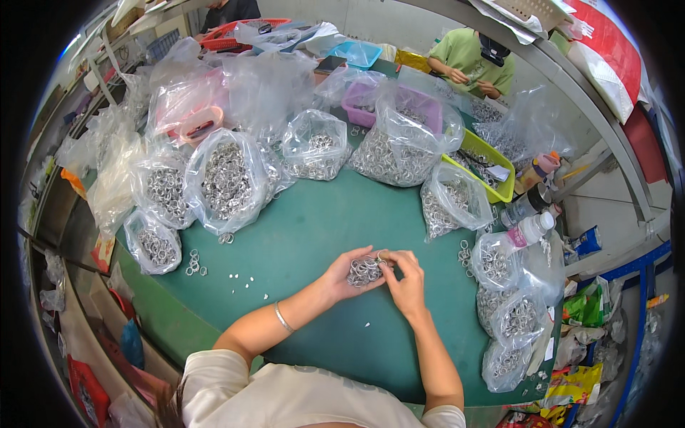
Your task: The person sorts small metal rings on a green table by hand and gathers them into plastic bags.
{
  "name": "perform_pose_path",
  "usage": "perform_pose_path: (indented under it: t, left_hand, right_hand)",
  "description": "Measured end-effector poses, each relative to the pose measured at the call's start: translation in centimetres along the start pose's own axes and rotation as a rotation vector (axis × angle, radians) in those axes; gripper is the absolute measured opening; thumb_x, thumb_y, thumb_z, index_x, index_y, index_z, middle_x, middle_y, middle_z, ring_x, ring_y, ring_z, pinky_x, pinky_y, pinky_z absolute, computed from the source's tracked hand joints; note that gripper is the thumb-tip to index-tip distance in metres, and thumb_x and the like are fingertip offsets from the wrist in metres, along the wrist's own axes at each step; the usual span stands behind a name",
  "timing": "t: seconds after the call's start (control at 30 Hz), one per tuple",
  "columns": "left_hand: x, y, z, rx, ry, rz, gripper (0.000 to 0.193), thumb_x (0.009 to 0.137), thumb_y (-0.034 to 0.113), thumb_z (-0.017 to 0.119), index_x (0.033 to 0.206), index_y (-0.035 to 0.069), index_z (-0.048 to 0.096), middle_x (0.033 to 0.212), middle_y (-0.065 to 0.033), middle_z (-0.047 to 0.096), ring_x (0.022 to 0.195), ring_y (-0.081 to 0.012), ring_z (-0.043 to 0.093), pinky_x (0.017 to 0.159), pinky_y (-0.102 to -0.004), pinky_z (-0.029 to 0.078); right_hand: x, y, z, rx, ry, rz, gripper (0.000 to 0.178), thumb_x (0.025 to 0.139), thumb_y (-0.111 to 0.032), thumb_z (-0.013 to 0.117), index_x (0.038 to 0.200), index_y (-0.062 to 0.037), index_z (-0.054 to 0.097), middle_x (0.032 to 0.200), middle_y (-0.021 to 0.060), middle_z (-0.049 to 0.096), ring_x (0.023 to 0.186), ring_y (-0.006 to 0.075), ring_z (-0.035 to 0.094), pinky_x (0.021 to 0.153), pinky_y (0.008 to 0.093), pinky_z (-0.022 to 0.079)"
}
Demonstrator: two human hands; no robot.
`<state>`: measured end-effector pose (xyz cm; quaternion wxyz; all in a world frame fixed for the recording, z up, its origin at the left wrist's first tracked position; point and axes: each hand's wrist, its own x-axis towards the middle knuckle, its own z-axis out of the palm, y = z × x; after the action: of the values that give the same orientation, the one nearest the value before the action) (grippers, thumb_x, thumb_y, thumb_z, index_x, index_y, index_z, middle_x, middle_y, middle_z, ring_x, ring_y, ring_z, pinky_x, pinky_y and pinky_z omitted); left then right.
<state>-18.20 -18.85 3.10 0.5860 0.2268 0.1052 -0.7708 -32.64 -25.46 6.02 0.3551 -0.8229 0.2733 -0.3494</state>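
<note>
A heap of small silvery metal rings [365, 272] lies in my left hand [337, 276], whose fingers cup round it above the green tabletop [321, 214]. My right hand [408, 284] meets the heap from the right. Its thumb and forefinger are pinched at a metal ring on the edge of the heap; the fingertips partly hide it. To the left, a few loose rings [193, 264] and several tiny white bits [246, 279] lie on the table.
Open plastic bags full of metal rings [227, 182] stand in an arc round the table, with more bags [517, 316] down the right edge. A clear bottle [530, 230] leans among them. Behind are a purple basket [360, 96], a yellow-green tray [505, 187] and a co-worker in green [457, 53].
</note>
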Motion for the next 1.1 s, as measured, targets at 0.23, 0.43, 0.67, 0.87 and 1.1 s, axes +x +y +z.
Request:
perform_pose_path:
  t: [0.23, 0.43, 0.67, 0.87, 1.1]
  left_hand:
    - [2.6, 3.2, 2.5, -0.035, -0.158, 0.005, 0.024, 0.088, 0.017, 0.058, 0.111, 0.007, 0.058, 0.112, -0.0129, 0.060, 0.096, -0.0280, 0.062, 0.074, -0.0375, 0.056]
    - [5.8, 13.2, 18.4, 0.340, -0.209, 0.502, 0.027, 0.089, 0.013, 0.053, 0.113, 0.000, 0.055, 0.104, -0.0167, 0.061, 0.096, -0.0270, 0.062, 0.077, -0.0386, 0.056]
    - [13.6, 21.5, 24.4, 1.681, 0.345, 0.996, 0.029, 0.088, 0.022, 0.057, 0.101, -0.002, 0.065, 0.096, -0.0205, 0.066, 0.092, -0.0305, 0.064, 0.081, -0.0391, 0.050]
    - [12.0, 16.4, 21.7, 1.820, -0.075, 1.757, 0.025, 0.085, 0.016, 0.058, 0.102, 0.001, 0.065, 0.098, -0.0162, 0.067, 0.093, -0.0302, 0.063, 0.082, -0.0348, 0.048]
    - [10.9, 5.9, 14.3, 1.766, 0.189, 0.889, 0.039, 0.087, 0.034, 0.062, 0.077, -0.004, 0.058, 0.062, -0.0081, 0.055, 0.056, -0.0183, 0.054, 0.055, -0.0323, 0.044]
  right_hand:
    - [0.1, -0.1, -1.9, 0.134, 0.270, -0.087, 0.020, 0.083, 0.002, 0.058, 0.102, 0.0033, 0.061, 0.099, 0.0109, 0.064, 0.095, 0.0214, 0.058, 0.089, 0.0320, 0.043]
    - [-1.2, 2.5, -3.2, 0.233, 0.278, 0.202, 0.016, 0.088, 0.000, 0.056, 0.102, 0.0031, 0.062, 0.093, 0.0101, 0.065, 0.084, 0.0147, 0.061, 0.077, 0.0263, 0.046]
    - [-0.4, 3.7, -4.4, 0.044, 0.203, 0.238, 0.028, 0.085, -0.003, 0.061, 0.113, 0.0005, 0.058, 0.101, 0.0104, 0.063, 0.088, 0.0148, 0.058, 0.072, 0.0268, 0.046]
    - [2.5, 6.8, -7.5, 0.367, 0.530, 0.514, 0.089, 0.081, -0.017, 0.072, 0.144, 0.0028, 0.013, 0.140, 0.0234, 0.031, 0.117, 0.0269, 0.046, 0.093, 0.0355, 0.044]
    - [11.1, 12.5, -10.7, -0.252, 0.708, 0.511, 0.084, 0.073, -0.031, 0.078, 0.136, 0.0049, 0.036, 0.129, 0.0306, 0.047, 0.118, 0.0290, 0.052, 0.096, 0.0338, 0.043]
